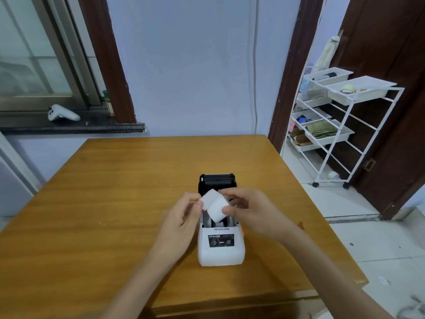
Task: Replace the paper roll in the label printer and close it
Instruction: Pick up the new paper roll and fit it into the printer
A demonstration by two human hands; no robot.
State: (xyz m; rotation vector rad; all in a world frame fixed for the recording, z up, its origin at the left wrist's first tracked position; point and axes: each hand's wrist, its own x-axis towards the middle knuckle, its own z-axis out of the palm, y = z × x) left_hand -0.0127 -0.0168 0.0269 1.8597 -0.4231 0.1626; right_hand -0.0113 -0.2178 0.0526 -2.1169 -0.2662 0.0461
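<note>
1. Head view, the printer: small white plastic label printer (220, 248) with a dark control panel, standing near the front middle of the square honey-coloured wooden table (115, 203). Black hinged lid (217, 181) swung up and back, so opened already; paper bay (212, 223) behind the panel exposed, and nothing clearly seated in it (part of the bay hidden behind the roll).

2. Head view, the roll: short white paper label roll (215, 206) held in the air just above the open bay, tilted, not yet dropped in. Loose leading end lifted toward the upper left.

3. Head view, the grips: left hand (181, 221) pinching the loose end of the paper between thumb and fingers; right hand (247, 210) grasping the body of the roll, thumb on the near face, fingers curled over the far side. Both clenched on the paper, neither released.

4. Judged progress: roughly midway. Done: lid open, roll in hand above the bay (whether this is the fresh roll going in or the spent one coming out cannot be told). Left: seating the roll between the guides, leading the paper end out past the roller, pressing the lid shut.

5. Head view, surroundings: white game controller (62, 113) on the dark window sill at left; white wire trolley (340, 125) with trays by the door at right.
</note>
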